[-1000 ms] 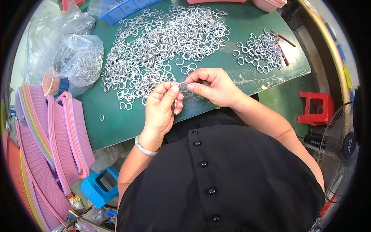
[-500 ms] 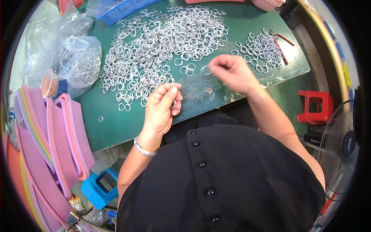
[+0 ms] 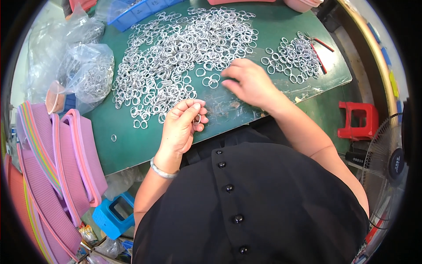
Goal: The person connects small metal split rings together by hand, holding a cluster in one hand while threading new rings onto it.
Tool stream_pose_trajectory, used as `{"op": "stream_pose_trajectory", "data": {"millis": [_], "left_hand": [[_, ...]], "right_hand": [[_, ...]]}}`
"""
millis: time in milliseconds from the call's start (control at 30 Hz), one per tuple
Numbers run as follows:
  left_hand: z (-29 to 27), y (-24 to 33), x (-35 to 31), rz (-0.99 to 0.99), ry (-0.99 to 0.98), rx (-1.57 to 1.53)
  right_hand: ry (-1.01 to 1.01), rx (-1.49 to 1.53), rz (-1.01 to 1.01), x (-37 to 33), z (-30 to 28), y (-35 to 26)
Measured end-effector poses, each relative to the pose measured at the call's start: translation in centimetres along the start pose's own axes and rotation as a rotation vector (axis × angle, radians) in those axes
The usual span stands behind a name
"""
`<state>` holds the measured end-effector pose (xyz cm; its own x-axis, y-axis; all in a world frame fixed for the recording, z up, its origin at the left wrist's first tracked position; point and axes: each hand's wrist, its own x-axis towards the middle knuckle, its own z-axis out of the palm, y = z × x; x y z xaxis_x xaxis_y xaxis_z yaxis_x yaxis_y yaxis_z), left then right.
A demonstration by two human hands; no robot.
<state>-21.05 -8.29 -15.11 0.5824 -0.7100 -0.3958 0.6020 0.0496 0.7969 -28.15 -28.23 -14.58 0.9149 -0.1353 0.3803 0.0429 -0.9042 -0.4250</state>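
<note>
1. Metal ring: in the left hand, nr the table's near edge, w/ part of its loop showing by the curled fingers. Thumb is pressed to the index finger, other fingers folded in; can't tell if anything else is tucked inside. Held close to the body, prob. b/c small parts are easier to see and steady there.

2. Right hand: farther out and to the right, palm down, thumb and fingers parted, nothing seen gripped. Fingertips are just beside a few overlapping rings — can't tell if they touch.

3. Big ring heap: far side, spread from left to centre; prob. kept there so it's within reach and the near strip is left for handwork.

4. Small ring pile: far right, well apart from the heap, prob. so the two lots don't mix. Red-handled pliers lie along its right side, likely for easy right-hand reach.

5. One stray ring: near left, alone on the green table.

6. Farther out: clear plastic bag of metal bits, far left — prob. parked as stock; blue tray at the far edge.
</note>
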Motion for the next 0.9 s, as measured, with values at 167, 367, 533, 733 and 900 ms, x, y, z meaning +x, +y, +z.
{"op": "stream_pose_trajectory", "data": {"millis": [167, 367, 533, 733, 900], "left_hand": [[-0.3, 0.1, -0.1, -0.001, -0.003, 0.009], [0.2, 0.1, 0.0, 0.000, -0.004, 0.006], [0.9, 0.2, -0.1, 0.003, -0.007, 0.006], [1.2, 0.4, -0.5, 0.054, 0.003, 0.007], [1.6, 0.1, -0.6, 0.403, 0.073, 0.330]], "right_hand": [[-0.074, -0.028, -0.057, 0.9, 1.8, -0.4], [-0.051, 0.245, 0.044, 0.5, 1.7, -0.7], [-0.040, 0.730, 0.129, -0.2, 1.1, -2.2], [0.008, 0.680, -0.017, -0.5, 0.7, -2.9], [0.038, 0.600, -0.099, -0.5, 0.4, -3.5]]}}
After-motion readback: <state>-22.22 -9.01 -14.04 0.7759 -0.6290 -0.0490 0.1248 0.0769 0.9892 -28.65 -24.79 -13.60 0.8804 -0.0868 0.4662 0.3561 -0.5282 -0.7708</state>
